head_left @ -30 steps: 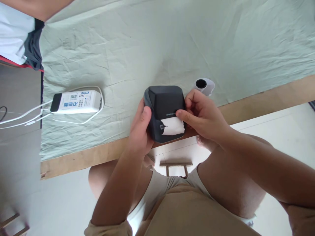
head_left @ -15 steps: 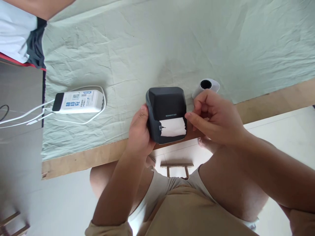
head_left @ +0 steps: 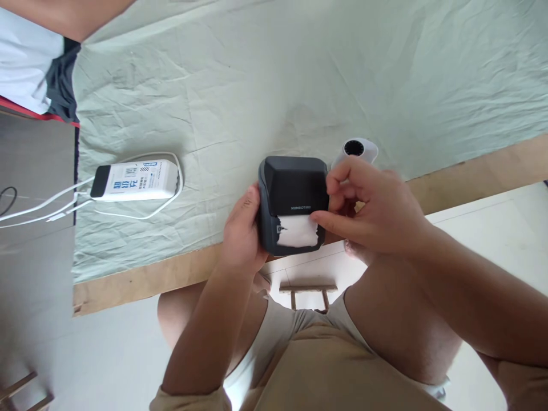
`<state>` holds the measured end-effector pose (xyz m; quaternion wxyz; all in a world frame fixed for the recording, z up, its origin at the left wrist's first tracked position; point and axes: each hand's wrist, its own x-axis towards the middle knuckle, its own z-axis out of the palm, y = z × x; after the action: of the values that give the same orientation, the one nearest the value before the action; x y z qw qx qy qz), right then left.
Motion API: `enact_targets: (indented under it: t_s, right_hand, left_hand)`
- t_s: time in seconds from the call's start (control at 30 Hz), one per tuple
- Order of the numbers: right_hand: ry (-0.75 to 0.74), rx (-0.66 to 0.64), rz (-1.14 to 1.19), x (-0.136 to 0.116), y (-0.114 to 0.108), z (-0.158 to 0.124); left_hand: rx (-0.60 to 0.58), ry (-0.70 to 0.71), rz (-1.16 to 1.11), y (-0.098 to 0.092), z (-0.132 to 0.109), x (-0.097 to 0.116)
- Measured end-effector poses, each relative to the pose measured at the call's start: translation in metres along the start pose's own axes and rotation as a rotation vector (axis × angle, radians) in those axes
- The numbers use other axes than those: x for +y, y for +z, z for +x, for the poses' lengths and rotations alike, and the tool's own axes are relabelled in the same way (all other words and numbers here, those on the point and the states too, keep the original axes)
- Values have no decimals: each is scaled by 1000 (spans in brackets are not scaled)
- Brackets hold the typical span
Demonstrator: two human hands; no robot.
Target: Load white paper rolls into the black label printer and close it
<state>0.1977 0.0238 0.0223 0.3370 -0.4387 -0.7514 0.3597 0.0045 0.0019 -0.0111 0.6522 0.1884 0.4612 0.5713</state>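
Note:
My left hand (head_left: 244, 231) is closed around the left side of a dark label printer (head_left: 295, 184), thumb along its edge. The printer is held over the table's near edge, its lettered front towards me. A strip of white paper (head_left: 297, 231) with ragged side edges lies across its lower front. At the printer's right side is my right hand (head_left: 371, 200), with its thumb tip touching the paper's upper right corner. The fingers of that hand are curled and stand apart from the thumb, with nothing visible between them.
A white device with a round black face (head_left: 354, 148) stands just beyond my right hand. To the left lies a white power strip (head_left: 143, 181) with white cables. A pale green cloth (head_left: 240, 85) covers the table, whose wooden edge (head_left: 171, 269) shows. Another person's arm (head_left: 81, 17) is at upper left.
The printer has shifted slightly right and towards me. My right thumb has moved left, from beside the paper's edge onto its upper right corner.

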Motion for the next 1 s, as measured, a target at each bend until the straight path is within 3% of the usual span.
enact_targets:
  t_s: [0.13, 0.3, 0.4, 0.5, 0.63, 0.73, 0.8, 0.9, 1.0]
  right_hand:
    - [-149, 34, -147, 1, 2, 1]
    - [-155, 400, -173, -5, 7, 0]
    - [-108, 505, -103, -6, 9, 6]
    - [-184, 458, -325, -3, 11, 14]
    - [-198, 156, -659, -3, 12, 26]
    - [-136, -93, -706, -9, 9, 31]
    - [-157, -167, -657, -15, 3, 29]
    - [-178, -116, -450, -17, -13, 22]
    - [-133, 202, -156, -1, -38, 18]
  left_hand:
    - [-37, -12, -1, 1, 1, -1]
    - [-20, -6, 20, 2, 2, -1]
    - [32, -27, 43, 3, 2, -1]
    - [48, -35, 55, 5, 2, 0]
    - [-22, -8, 84, 5, 0, 2]
    - [-103, 12, 121, -1, -3, 2]
    - [-117, -2, 140, -6, -6, 0]
    - [-92, -26, 142, -8, -7, 0]
    - [-78, -27, 125, -4, -5, 0]
